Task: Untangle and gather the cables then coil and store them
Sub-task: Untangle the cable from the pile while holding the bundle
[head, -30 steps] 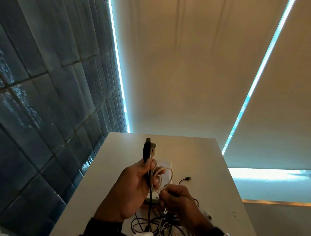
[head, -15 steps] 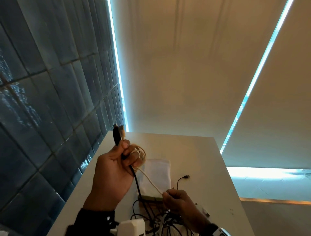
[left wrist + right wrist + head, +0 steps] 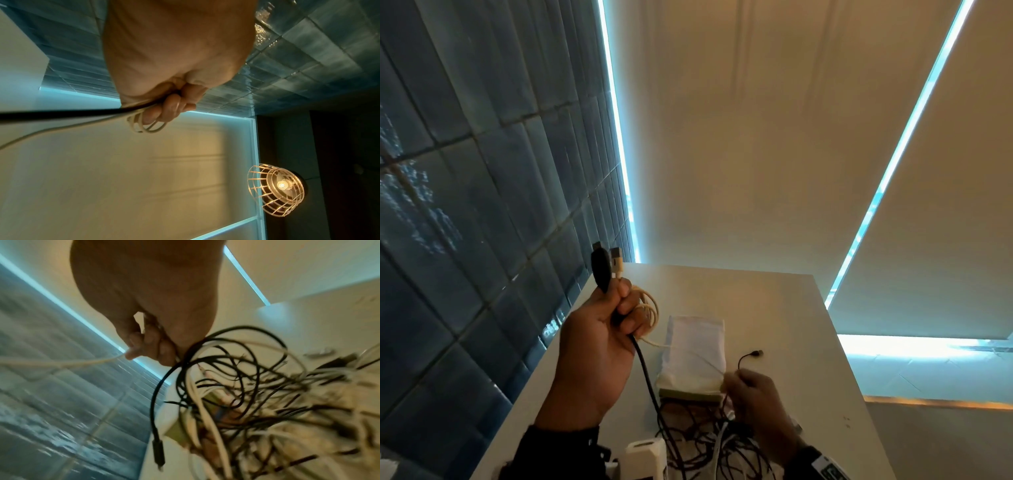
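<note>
The tiled wall [image 3: 465,205] stands at the left of the white table [image 3: 774,308]; it is dark blue-grey and shiny. Just beside the left edge of the table, the left hand [image 3: 592,346] is raised above the surface; its fingers [image 3: 628,310] are curled tight around two cables, so the hand is closed on them. The black cable [image 3: 645,373] stands up from the fist with its plug [image 3: 600,269] at the top, and its cord hangs down from the hand to the tangle on the table; the cream cable [image 3: 650,311] is wound in small loops around the fingers, with its metal plug [image 3: 616,262] next to the black one. In the left wrist view the cream loops [image 3: 144,125] lie around the fingers [image 3: 166,108], and the black cord [image 3: 61,112] runs away to the left.

A strand of the cream cable goes from the left hand over a white pouch [image 3: 697,353], which lies flat near the middle of the table, to the right hand [image 3: 753,394]. The right hand is low, at the near end of the pouch; its fingers [image 3: 144,344] are curled and pinch the cream strand [image 3: 72,364]. Under this hand, on the near part of the table, lies the tangle of cables [image 3: 715,445], black and white together; a thin black end [image 3: 751,354] rises from it just to the right of the pouch. A white adapter [image 3: 643,457] lies at the near edge of the table, left of the tangle.
</note>
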Demonstrator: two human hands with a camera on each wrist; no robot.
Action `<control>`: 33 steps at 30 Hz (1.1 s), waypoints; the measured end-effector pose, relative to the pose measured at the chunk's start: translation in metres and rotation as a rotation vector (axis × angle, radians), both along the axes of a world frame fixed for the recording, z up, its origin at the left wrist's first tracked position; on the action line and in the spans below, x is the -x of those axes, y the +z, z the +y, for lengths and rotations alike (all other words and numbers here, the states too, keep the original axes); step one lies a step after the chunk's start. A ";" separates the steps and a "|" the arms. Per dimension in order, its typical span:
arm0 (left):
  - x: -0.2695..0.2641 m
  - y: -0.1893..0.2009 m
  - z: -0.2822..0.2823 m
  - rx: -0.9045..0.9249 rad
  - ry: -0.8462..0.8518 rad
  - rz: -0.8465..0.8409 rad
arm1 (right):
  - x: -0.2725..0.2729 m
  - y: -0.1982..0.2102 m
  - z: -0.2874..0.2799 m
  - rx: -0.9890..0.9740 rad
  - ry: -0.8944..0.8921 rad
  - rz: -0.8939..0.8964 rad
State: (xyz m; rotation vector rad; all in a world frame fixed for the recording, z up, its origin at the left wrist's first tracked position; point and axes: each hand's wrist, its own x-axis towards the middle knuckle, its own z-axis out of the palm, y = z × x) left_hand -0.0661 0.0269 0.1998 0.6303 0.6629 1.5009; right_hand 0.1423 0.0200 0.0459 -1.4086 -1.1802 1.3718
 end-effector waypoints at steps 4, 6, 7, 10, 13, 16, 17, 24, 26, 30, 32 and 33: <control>-0.011 -0.010 -0.005 0.080 -0.011 0.084 | 0.009 0.041 -0.001 -0.100 -0.104 0.300; -0.019 -0.013 -0.008 0.132 -0.015 0.135 | 0.015 0.062 -0.005 -0.190 -0.065 0.401; -0.023 -0.014 -0.009 0.164 -0.019 0.163 | 0.017 0.071 -0.007 -0.231 -0.032 0.415; -0.032 -0.015 -0.010 0.250 -0.034 0.200 | 0.021 0.087 -0.015 -0.322 0.069 0.348; -0.036 -0.013 -0.011 0.275 -0.077 0.186 | 0.026 0.090 -0.022 -0.360 0.147 0.245; -0.037 -0.011 -0.011 0.286 -0.125 0.166 | 0.027 0.088 -0.027 -0.369 0.175 0.209; -0.037 -0.011 -0.011 0.294 -0.125 0.175 | 0.027 0.087 -0.028 -0.380 0.166 0.207; -0.039 -0.016 -0.014 0.304 -0.142 0.253 | 0.029 0.091 -0.026 -0.503 0.124 0.229; -0.038 -0.017 -0.014 0.277 -0.192 0.170 | 0.029 0.090 -0.025 -0.474 0.199 0.210; -0.031 -0.010 -0.008 0.201 -0.229 -0.123 | 0.027 0.075 -0.022 -0.284 0.335 0.256; -0.028 -0.004 -0.004 0.157 -0.194 -0.138 | 0.026 0.061 -0.020 -0.210 0.336 0.243; -0.026 -0.002 -0.003 0.144 -0.171 -0.130 | 0.026 0.053 -0.018 -0.195 0.326 0.236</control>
